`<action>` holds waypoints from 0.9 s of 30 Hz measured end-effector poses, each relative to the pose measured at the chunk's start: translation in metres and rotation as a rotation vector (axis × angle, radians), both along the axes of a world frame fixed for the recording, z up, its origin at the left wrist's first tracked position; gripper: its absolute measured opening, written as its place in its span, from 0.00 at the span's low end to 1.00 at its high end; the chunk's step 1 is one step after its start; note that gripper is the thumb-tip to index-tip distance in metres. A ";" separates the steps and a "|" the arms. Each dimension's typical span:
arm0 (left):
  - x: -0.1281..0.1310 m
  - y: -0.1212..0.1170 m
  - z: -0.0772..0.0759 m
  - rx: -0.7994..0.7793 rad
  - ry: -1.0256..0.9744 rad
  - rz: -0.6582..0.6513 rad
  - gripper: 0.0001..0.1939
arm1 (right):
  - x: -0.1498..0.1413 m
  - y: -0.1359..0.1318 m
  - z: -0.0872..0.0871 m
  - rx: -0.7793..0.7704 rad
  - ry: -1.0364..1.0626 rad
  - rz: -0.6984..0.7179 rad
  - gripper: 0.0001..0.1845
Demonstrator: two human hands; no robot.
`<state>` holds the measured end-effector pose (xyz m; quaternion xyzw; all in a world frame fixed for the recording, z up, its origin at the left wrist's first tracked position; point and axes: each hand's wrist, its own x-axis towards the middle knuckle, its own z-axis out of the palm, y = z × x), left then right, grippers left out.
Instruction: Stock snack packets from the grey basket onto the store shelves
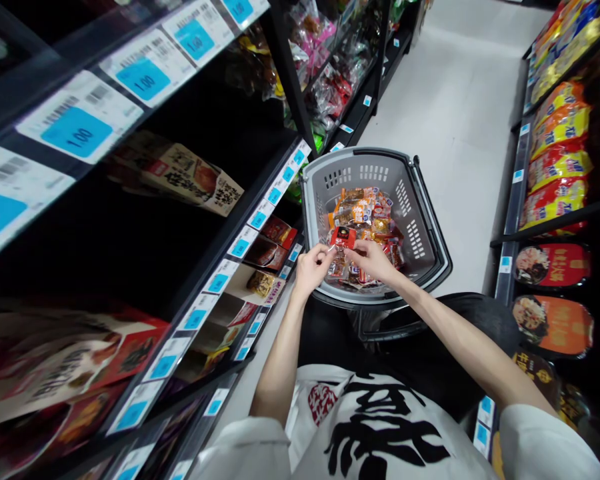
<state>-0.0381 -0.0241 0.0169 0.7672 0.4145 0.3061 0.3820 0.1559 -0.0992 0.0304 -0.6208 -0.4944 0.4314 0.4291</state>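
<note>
Both my hands meet over the near side of a grey shopping basket (pixel 333 172), holding a small red snack packet (pixel 343 237) between them. My left hand (pixel 312 268) pinches the packet's left end, thumb against curled fingers. On the other side, my right hand (pixel 373 259) has its fingers closed on the packet's right edge. Beneath them, many small snack packets (pixel 360 208) in orange, red and clear wrappers lie heaped in the basket. The basket's dark handle (pixel 433 220) is folded down along its right rim.
On the left stand black shelves with boxed goods (pixel 195 175) and blue-and-white price tags (pixel 77 127). Bagged snacks (pixel 333 90) fill a rack farther ahead. To the right, a shelf holds yellow and red noodle packs (pixel 557 167) and oval tubs (pixel 553 325). A pale floor aisle (pixel 460 87) runs ahead.
</note>
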 end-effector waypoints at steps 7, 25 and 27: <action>-0.001 -0.004 0.003 -0.022 -0.006 0.008 0.19 | -0.001 -0.002 0.014 0.019 -0.163 0.035 0.14; -0.003 -0.004 -0.004 -0.014 -0.047 0.046 0.26 | -0.006 -0.007 0.025 -0.078 -0.462 0.044 0.16; -0.002 -0.005 -0.003 -0.015 -0.050 0.043 0.28 | -0.006 -0.008 0.025 -0.083 -0.476 0.045 0.17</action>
